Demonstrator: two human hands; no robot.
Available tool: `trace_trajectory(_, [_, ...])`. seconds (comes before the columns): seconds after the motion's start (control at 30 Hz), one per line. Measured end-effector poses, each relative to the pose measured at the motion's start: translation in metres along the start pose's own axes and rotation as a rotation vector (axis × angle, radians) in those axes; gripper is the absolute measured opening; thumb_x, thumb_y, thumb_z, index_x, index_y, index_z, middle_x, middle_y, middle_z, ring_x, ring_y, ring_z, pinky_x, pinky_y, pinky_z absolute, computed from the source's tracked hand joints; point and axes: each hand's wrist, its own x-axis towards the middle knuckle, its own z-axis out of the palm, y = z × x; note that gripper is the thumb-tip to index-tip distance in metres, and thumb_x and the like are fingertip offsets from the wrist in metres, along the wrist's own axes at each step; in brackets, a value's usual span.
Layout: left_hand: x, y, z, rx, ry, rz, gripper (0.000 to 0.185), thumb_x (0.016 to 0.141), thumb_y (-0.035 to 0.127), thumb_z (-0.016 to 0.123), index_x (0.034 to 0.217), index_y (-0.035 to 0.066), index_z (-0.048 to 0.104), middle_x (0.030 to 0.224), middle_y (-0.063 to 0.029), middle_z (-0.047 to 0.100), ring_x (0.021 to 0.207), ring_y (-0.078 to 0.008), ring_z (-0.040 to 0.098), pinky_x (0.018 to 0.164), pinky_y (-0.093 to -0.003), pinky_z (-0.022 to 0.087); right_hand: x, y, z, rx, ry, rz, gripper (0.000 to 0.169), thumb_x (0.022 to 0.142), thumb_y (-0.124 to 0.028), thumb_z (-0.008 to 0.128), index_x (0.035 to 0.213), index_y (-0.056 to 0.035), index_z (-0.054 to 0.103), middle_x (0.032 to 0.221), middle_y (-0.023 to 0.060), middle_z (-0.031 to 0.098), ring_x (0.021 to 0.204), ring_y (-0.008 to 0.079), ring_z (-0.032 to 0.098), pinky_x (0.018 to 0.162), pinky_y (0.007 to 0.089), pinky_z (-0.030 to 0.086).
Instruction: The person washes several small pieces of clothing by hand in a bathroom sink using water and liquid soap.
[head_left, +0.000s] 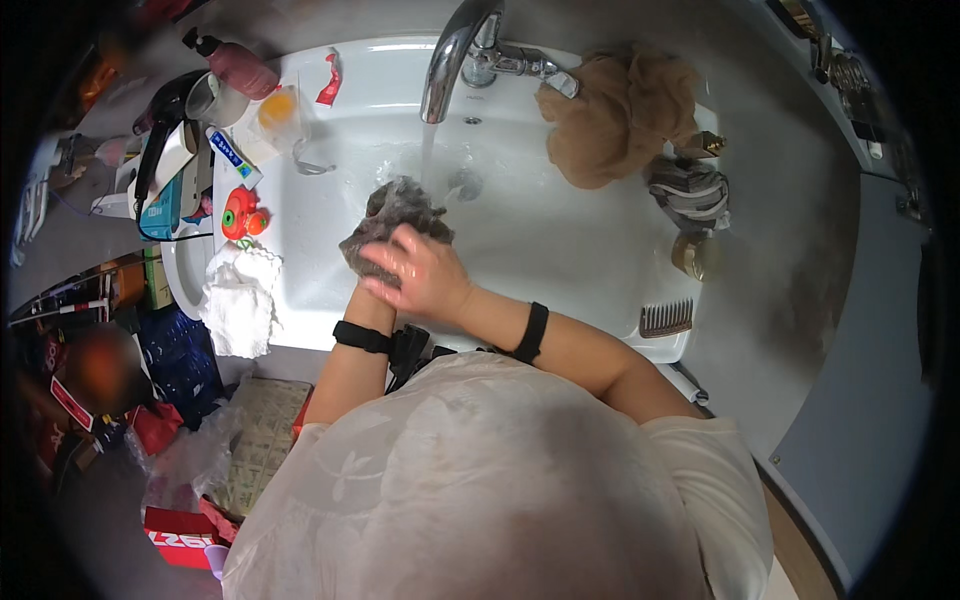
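A wet grey-brown cloth (401, 206) is bunched over the white washbasin (555, 277), beside water running from the chrome faucet (450, 60). The cloth lies over my left hand (381, 285), which it mostly hides; whether those fingers are closed on it cannot be seen. My right hand (424, 274) rests on the near side of the cloth, palm down, its fingers spread and slightly blurred. Brown sheer fabric (615, 120) is heaped over the basin's back right corner, partly under the faucet lever. Each of my wrists wears a black strap.
On the left rim are a toothpaste tube (232, 156), a red toy (240, 214) and a white cloth (238, 300). A pink pump bottle (238, 67) and a hair dryer (161, 112) lie behind. A striped cloth (688, 193), a jar (694, 255) and a comb (666, 319) line the right.
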Motion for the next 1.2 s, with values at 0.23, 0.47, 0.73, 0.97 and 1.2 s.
trace_trajectory(0.23, [-0.015,0.008,0.06,0.459,0.56,-0.181,0.042,0.089,0.021,0.047,0.126,0.002,0.047,0.118,-0.0112,0.056,0.105,-0.025,0.058,0.089,-0.0389,0.049,0.055,0.106,-0.016,-0.092,-0.098,0.504,0.039,0.089,-0.039,0.046,0.084,-0.0059,0.066,0.085,0.0165,0.066,0.084,0.0389,0.061,0.075,0.0468,0.049])
trace_trajectory(0.47, [-0.024,0.028,0.038,0.333,0.758,-0.194,0.068,0.083,0.049,0.058,0.137,0.012,0.038,0.136,-0.0088,0.041,0.122,-0.0314,0.04,0.094,-0.0476,0.041,0.026,0.205,-0.017,-0.432,0.039,0.69,0.038,0.089,-0.045,0.049,0.107,-0.0131,0.059,0.115,0.0132,0.055,0.108,0.0358,0.051,0.086,0.0481,0.045])
trace_trajectory(0.73, [-0.031,0.009,0.024,0.391,0.67,-0.403,0.082,0.083,0.043,0.062,0.147,0.015,0.02,0.152,-0.0102,0.013,0.134,-0.0454,0.018,0.097,-0.0602,0.035,-0.009,0.193,-0.009,-0.601,-0.424,0.265,0.036,0.086,-0.038,0.059,0.115,-0.0175,0.055,0.12,0.0096,0.048,0.115,0.033,0.045,0.087,0.0509,0.044])
trace_trajectory(0.97, [-0.036,-0.007,0.018,0.095,0.778,-0.512,0.084,0.085,0.038,0.062,0.147,0.006,0.014,0.153,-0.0193,0.002,0.135,-0.0513,0.013,0.094,-0.0627,0.038,-0.002,0.184,0.004,-0.586,-0.394,0.18,0.045,0.084,-0.038,0.061,0.122,-0.0153,0.051,0.11,0.0178,0.059,0.099,0.0364,0.057,0.078,0.0442,0.049])
trace_trajectory(1.2, [-0.013,-0.003,0.029,-0.024,0.683,-0.596,0.095,0.083,0.057,0.056,0.147,0.003,0.009,0.152,-0.0235,0.0,0.132,-0.0542,0.021,0.096,-0.0674,0.032,0.035,0.154,0.001,-0.079,-0.028,0.636,0.061,0.08,-0.048,0.065,0.121,-0.0049,0.052,0.094,0.0137,0.067,0.09,0.0329,0.064,0.078,0.0424,0.049])
